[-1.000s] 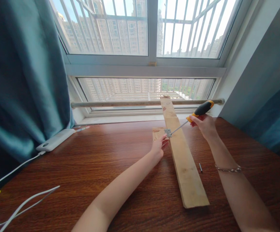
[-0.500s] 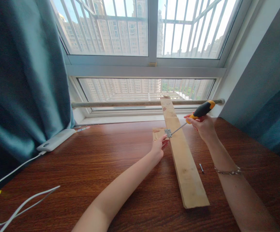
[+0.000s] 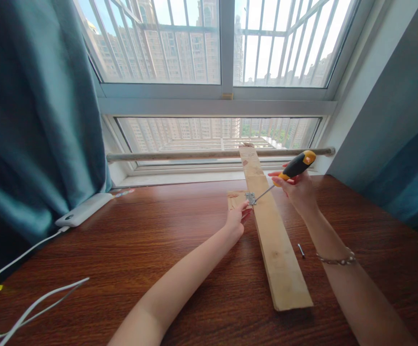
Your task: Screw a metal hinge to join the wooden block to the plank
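Brown tabletop point(image 3: 151, 230) spreads left; plank point(image 3: 283, 262) crosses far edge point(image 3: 180, 184).

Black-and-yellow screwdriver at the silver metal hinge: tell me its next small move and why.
Probably a small turn of the black-and-yellow screwdriver by the right hand: its tip appears to meet the silver metal hinge near its lower right corner, and the left hand seems to steady the lower edge. Any screw there is too small to discern.

Around my right forearm point(image 3: 327, 229) sits a slim, ring-shaped bracelet point(image 3: 340, 262) of mottled pale and reddish-brown, braided or beaded, I can't tell which. My left forearm point(image 3: 187, 271) is bare, as are my left grip point(image 3: 235, 222) and right grip point(image 3: 300, 192).
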`<state>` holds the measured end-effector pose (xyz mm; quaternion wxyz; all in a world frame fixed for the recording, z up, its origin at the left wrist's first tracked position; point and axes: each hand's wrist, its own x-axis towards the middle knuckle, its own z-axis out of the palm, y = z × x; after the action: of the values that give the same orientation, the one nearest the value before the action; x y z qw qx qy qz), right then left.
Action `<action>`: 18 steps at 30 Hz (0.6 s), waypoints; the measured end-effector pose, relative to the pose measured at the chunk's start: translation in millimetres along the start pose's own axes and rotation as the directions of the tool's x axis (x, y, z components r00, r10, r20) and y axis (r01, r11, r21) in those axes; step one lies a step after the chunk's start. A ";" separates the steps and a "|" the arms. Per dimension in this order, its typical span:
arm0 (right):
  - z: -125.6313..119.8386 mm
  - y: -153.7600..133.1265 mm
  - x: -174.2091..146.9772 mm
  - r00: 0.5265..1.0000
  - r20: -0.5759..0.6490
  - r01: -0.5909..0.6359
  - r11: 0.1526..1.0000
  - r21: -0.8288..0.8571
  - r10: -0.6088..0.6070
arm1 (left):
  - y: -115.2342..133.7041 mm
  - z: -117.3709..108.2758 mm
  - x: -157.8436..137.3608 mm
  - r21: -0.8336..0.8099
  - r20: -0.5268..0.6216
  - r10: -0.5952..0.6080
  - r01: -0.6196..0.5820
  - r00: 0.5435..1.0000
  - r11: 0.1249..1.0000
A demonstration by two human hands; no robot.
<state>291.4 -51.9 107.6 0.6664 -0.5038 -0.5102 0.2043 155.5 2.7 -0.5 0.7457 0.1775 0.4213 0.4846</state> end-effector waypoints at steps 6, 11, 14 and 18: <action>-12.3 -13.9 2.0 0.972 0.226 -0.075 0.996 0.057 0.061 | 0.0 0.2 -0.5 -0.001 -0.004 -0.001 0.001 1.000 1.000; -27.7 -17.9 1.9 0.920 0.363 -0.204 0.972 0.118 0.149 | -0.1 0.4 -0.6 -0.008 -0.010 -0.004 0.004 1.000 1.000; -28.4 -14.3 3.5 0.929 0.332 -0.213 0.971 0.111 0.166 | -0.8 -0.2 0.7 -0.010 -0.005 0.000 0.000 1.000 1.000; -21.2 -5.9 6.6 0.982 0.162 -0.110 0.992 0.057 0.099 | -2.0 -1.3 2.6 -0.008 -0.004 0.005 -0.005 1.000 1.000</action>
<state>311.4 -58.9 116.5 0.6283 -0.4900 -0.5274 0.2950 156.0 3.8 -3.8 0.7443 0.1745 0.4206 0.4886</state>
